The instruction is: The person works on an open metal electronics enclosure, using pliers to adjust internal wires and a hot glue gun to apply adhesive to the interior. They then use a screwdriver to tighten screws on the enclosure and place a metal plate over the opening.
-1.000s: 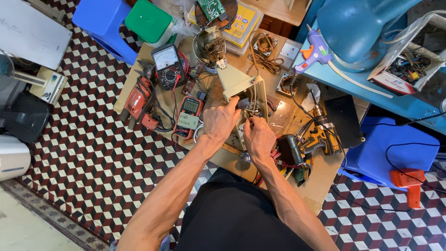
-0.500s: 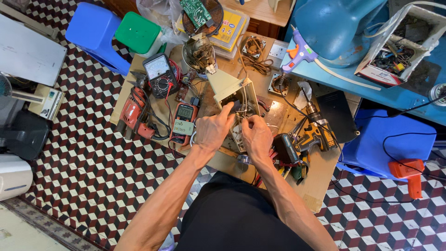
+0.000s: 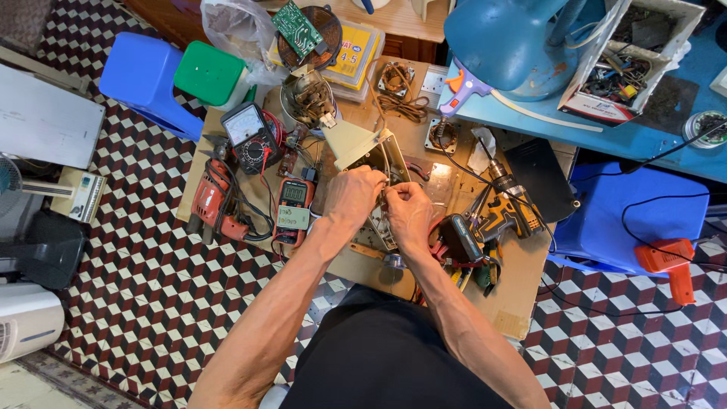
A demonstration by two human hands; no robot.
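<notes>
Left hand point(image 3: 352, 198) and right hand point(image 3: 409, 212) close together at counter point(image 3: 522, 265) centre, fingers curled, pinching thin wires on metal chassis point(image 3: 379, 227). Orange multimeter point(image 3: 294, 204) just left; cordless drill point(image 3: 503, 212) right.

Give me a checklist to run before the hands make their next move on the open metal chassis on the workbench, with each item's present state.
1. Both hands on the work: left hand and right hand meet over the open cream metal chassis. Ok.
2. Grip on the small part between the fingers: hidden. Cannot tell.
3. Red digital multimeter close by the left hand. Ok.
4. Yellow cordless drill lies apart from the right hand. Ok.
5. Bench space around the chassis: crowded with cables and tools. Not ok.
6. Power to the chassis: cannot tell.
</notes>
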